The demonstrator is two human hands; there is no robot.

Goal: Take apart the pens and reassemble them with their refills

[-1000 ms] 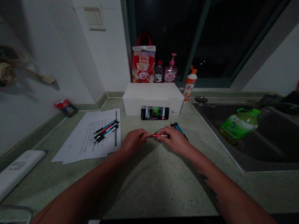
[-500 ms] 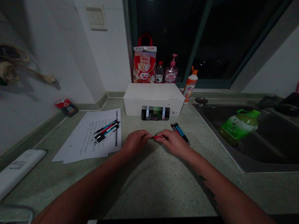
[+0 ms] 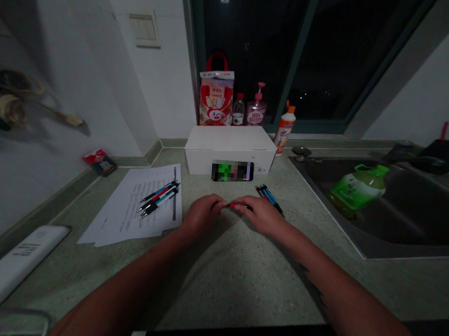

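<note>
A thin red and black pen (image 3: 232, 205) is held level between both hands above the counter. My left hand (image 3: 204, 213) pinches its dark left end, and my right hand (image 3: 260, 212) is closed on the red part. Just behind my right hand lie several blue, red and black pens (image 3: 272, 196). On printed sheets (image 3: 128, 207) at the left rests another group of pens (image 3: 160, 196). A phone (image 3: 232, 172) leans on the front of a white box (image 3: 230, 142) beyond my hands.
At the right is a sink (image 3: 395, 217) holding a green-labelled jug (image 3: 358, 189). Bottles and a red bag (image 3: 216, 100) stand behind the box. A white device (image 3: 18, 260) lies at the left, and a small red and black packet (image 3: 100, 162) near the wall.
Less of the red part shows between my hands, and their fingertips are slightly closer together. The picture on the phone screen differs.
</note>
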